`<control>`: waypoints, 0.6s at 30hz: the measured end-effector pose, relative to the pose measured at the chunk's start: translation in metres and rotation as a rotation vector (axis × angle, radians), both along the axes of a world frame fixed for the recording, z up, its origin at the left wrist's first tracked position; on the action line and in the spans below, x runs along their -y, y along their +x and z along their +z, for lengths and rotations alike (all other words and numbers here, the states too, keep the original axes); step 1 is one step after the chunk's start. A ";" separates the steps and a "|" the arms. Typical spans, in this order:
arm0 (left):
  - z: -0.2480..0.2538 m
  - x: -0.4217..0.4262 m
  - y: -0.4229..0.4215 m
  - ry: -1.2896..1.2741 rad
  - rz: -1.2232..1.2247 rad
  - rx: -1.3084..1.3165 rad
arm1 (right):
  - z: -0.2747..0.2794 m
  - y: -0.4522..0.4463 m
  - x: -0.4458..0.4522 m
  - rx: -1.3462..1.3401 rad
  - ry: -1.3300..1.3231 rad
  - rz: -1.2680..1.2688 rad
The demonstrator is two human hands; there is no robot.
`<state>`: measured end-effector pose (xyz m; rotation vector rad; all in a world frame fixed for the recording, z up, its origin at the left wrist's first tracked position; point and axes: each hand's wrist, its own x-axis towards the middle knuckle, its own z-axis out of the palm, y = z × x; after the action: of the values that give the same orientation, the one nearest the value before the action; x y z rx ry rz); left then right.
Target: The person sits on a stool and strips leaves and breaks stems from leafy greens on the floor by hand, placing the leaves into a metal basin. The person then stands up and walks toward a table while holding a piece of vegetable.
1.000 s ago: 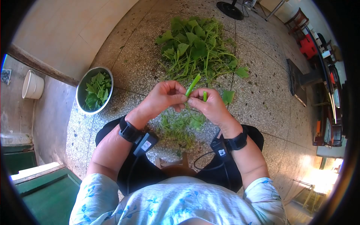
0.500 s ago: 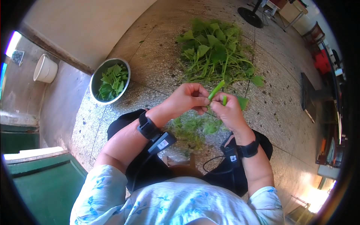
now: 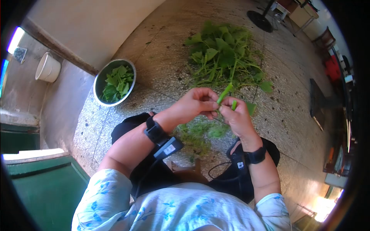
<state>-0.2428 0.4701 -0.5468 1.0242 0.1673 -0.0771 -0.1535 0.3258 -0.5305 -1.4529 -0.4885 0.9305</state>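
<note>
My left hand (image 3: 199, 103) pinches a bright green stem (image 3: 225, 93) that points up and to the right. Fingertips touching it, my right hand (image 3: 237, 115) is closed on another short green stem piece (image 3: 234, 104), with a leaf (image 3: 251, 108) showing just behind. Beyond both hands a large heap of leafy vines (image 3: 227, 54) lies on the speckled floor. Below the hands, between my knees, is a small pile of thin green scraps (image 3: 196, 138). A metal bowl (image 3: 133, 82) at the left holds loose green leaves (image 3: 116, 84).
A white bucket (image 3: 48, 67) stands at the far left, past a wall edge. The green panel (image 3: 50, 184) is at the lower left. A round black stand base (image 3: 259, 21) sits at the top right, with furniture and a red item (image 3: 332, 68) along the right side.
The view has swung, so the bowl, heap and hands appear farther right. Both hands keep their pinch on the green stems, with little change between them.
</note>
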 end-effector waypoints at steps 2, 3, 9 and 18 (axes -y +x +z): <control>0.004 -0.001 -0.002 -0.108 0.003 -0.009 | 0.002 0.002 0.000 -0.036 0.031 0.027; 0.003 -0.002 -0.002 -0.114 -0.009 -0.001 | 0.002 0.003 0.001 -0.083 0.071 0.071; 0.000 -0.007 -0.004 -0.114 -0.021 0.002 | 0.005 0.009 0.005 -0.121 0.072 0.072; -0.006 -0.019 -0.005 -0.098 0.043 -0.075 | 0.008 0.028 0.017 -0.182 0.132 -0.015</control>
<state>-0.2482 0.4888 -0.5531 0.9199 0.2509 -0.0840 -0.1251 0.3088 -0.5229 -1.2384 -0.3962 0.9898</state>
